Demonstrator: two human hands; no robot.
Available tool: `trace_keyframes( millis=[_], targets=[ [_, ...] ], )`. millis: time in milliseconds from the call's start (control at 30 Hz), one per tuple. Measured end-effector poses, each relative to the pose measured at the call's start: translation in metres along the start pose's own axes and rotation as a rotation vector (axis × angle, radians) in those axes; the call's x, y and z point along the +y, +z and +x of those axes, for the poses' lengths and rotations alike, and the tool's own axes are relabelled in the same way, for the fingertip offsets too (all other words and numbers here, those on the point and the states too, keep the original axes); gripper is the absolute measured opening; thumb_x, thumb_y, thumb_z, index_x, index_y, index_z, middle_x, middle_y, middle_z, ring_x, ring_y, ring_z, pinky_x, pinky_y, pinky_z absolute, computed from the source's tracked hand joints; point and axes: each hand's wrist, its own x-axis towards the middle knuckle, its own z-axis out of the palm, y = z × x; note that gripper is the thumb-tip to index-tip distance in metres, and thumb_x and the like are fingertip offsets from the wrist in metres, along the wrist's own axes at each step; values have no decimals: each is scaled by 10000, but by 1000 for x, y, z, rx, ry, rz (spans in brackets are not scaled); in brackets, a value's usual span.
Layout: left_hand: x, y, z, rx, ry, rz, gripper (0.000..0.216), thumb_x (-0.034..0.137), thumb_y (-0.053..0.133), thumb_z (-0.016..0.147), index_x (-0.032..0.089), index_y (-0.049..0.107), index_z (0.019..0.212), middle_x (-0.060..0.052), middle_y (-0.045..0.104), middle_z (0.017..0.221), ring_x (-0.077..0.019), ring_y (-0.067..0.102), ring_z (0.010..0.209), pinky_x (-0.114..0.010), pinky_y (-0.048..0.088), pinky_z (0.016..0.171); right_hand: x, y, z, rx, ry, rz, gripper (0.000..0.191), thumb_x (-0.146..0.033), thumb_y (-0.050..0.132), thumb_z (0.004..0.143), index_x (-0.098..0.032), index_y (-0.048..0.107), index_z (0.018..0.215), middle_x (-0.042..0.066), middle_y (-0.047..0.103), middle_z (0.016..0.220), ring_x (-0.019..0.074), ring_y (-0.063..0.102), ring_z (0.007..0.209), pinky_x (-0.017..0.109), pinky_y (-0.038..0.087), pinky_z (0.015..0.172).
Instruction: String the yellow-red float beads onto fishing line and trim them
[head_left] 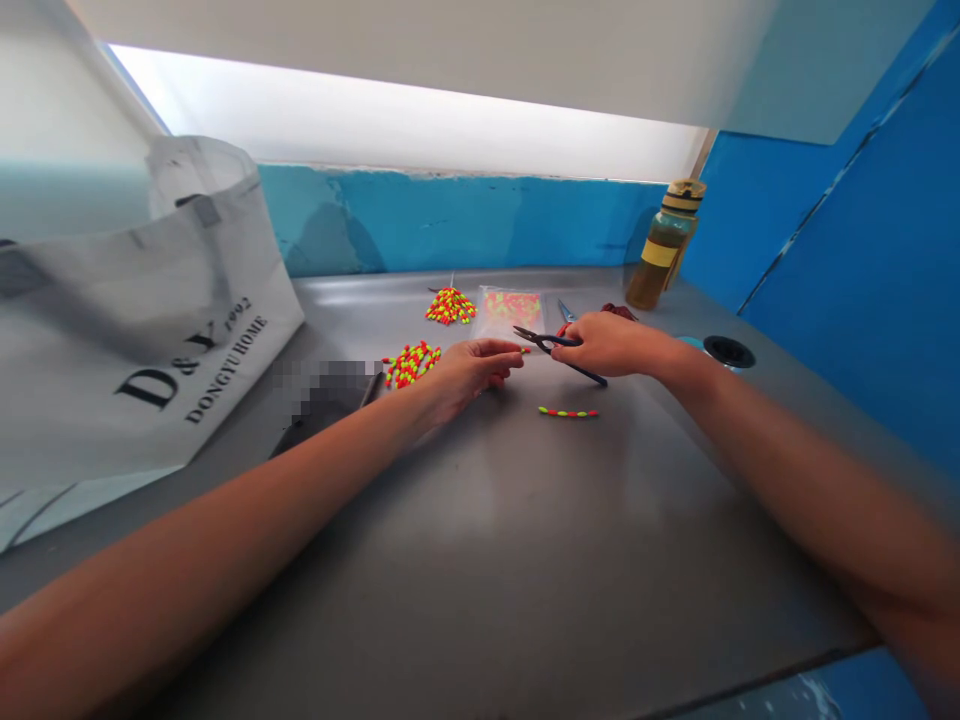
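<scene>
My right hand (pixel 604 343) grips a pair of dark-handled pliers (pixel 532 337), whose jaws point left toward my other hand. In the fingertips of my left hand (pixel 480 365) is a small red and yellow-green bead (pixel 526 350), pinched just below the plier jaws. On the table in front of my hands lies a short row of red and yellow-green beads (pixel 568 412). A loose pile of the same beads (pixel 412 366) is beside my left hand, and another pile (pixel 451 306) sits farther back. A clear bag of beads (pixel 511 312) lies behind my hands.
A large white tote bag (pixel 217 330) stands at the left, near a dark flat object (pixel 330 400), partly blurred out. Scissors (pixel 566 312) lie behind my right hand. A bottle (pixel 664 245) stands at the back right, with a black spool (pixel 729 351) nearer. A blue wall bounds the table.
</scene>
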Motion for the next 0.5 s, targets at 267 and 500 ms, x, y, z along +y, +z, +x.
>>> trace_keyframes(
  millis=[267,500],
  targets=[
    [2,2,-2,-4,2,-1,360,257,881,620,178,766,951,-44,681,842,-108,549,679,-244,439,619,13,8,10,-21,-120,147,276,-406,538,945,-169,618,1062,88,689,969,187,592,766,269,355,592],
    [6,4,-7,20,-8,-15,401,247,865,653,170,730,1024,-52,696,867,-102,555,667,-256,445,648,19,11,16,-73,-172,131,267,-419,512,970,-181,629,941,85,689,914,195,609,750,269,367,618]
  ],
)
